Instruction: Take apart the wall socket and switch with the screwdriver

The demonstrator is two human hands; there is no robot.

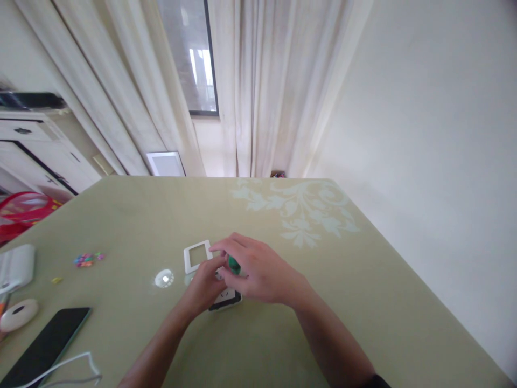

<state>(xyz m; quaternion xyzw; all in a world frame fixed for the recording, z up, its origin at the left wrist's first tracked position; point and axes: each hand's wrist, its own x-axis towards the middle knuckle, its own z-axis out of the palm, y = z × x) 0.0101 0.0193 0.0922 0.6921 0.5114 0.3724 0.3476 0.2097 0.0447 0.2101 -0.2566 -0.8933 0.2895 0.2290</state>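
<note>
A wall socket (226,296) with a white slotted face and dark edges lies on the table, mostly covered by my hands. My right hand (258,269) is closed around the green handle of a screwdriver (233,264) above the socket; the tool's lower end is hidden. Against the socket's far left part, my left hand (207,284) has its fingers drawn together near the tool. What those fingertips pinch is out of sight. Just beyond my left hand lies a white square cover frame (188,262), close to my right fingertips.
Left of my hands is a small shiny clear piece (163,278). Farther left are a pile of colourful bits (88,260), a yellow bit (56,280), a black phone (50,345), a white cable (76,358), a white round object (19,315) and a white case (18,267).
</note>
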